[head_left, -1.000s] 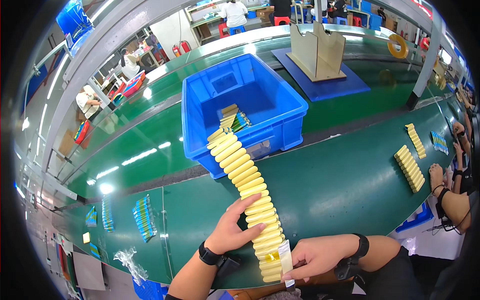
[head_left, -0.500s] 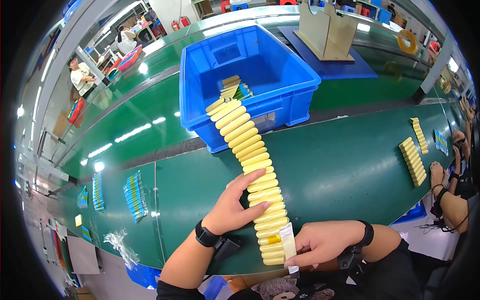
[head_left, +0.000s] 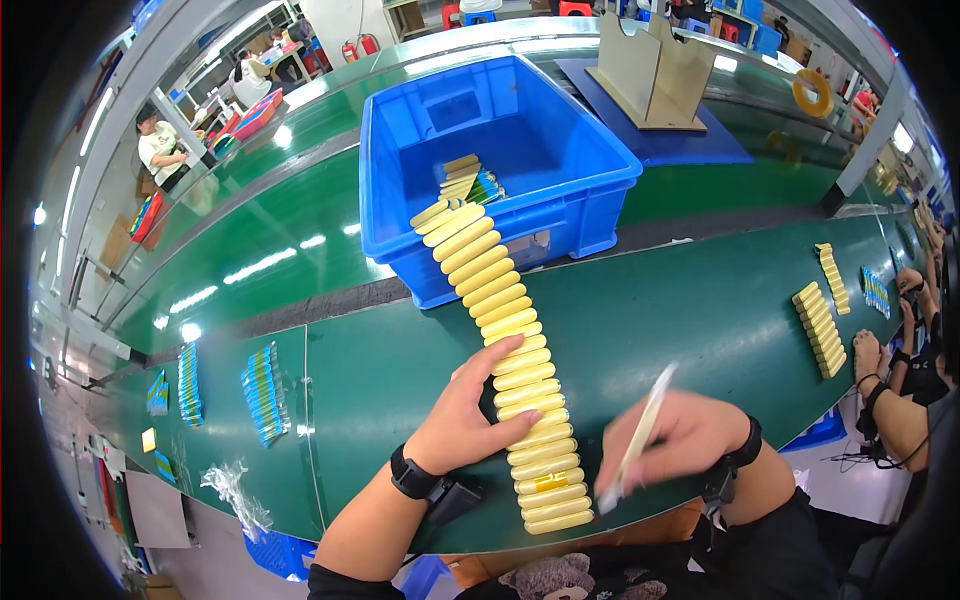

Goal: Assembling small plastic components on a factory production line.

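A long chain of yellow rounded bars [head_left: 519, 350], joined side by side, runs from the rim of the blue bin [head_left: 600, 190] down the green table toward me. Its near end carries a shiny amber patch. Over the chain's left edge lies my left hand [head_left: 465, 415], thumb and index finger spread apart on the bars; its other fingers are mostly hidden. To the right of the near end, my right hand [head_left: 680, 440], smeared by motion, is closed on a flat pale strip [head_left: 643, 435] with whitish ends. The strip stands tilted, apart from the chain.
More yellow bars [head_left: 460, 178] and a green-blue piece lie inside the bin. Blue-green packs [head_left: 265, 393] and crumpled clear plastic [head_left: 238, 497] are at left. Another yellow chain [head_left: 820, 330] lies at right, near other people's hands. A wooden stand [head_left: 650, 80] stands behind.
My right hand has lifted the pale strip off the chain's near end and moved right and up, uncovering the amber patch. My left hand stays on the chain.
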Motion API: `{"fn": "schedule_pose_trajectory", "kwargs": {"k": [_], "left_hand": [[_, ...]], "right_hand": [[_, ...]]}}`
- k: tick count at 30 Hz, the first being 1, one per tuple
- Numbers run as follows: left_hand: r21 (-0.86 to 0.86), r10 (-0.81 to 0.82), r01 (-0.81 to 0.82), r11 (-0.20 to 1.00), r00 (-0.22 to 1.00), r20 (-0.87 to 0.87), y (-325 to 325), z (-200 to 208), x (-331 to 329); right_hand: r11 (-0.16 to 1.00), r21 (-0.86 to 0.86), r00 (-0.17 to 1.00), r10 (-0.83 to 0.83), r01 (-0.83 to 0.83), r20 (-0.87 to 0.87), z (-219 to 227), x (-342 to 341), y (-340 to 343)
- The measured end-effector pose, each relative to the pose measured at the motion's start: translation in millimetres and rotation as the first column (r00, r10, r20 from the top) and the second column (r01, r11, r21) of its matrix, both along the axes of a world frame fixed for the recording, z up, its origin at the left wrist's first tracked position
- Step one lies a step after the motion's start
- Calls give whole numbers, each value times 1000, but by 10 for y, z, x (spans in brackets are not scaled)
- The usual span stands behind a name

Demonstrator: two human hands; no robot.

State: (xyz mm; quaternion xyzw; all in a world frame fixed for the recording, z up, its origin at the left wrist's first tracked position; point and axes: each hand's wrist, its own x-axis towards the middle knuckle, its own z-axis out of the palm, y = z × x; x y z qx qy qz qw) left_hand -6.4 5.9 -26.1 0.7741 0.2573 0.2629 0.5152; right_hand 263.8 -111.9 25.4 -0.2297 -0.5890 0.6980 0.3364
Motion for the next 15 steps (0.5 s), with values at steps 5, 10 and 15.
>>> {"fn": "schedule_pose_trajectory", "kwargs": {"k": [5,10,15], "left_hand": [[71,-18,18,997,1000,-12,28,81,-31],[274,-6,35,961,994,-107,52,118,2],[315,9,25,949,994,-106,16,150,-31]], "right_hand": [[586,656,738,-671,475,66,-188,-108,223],[495,827,705,-685,266,184,-229,-341,340],[558,812,719,-633,169,286,-186,-407,386]]}}
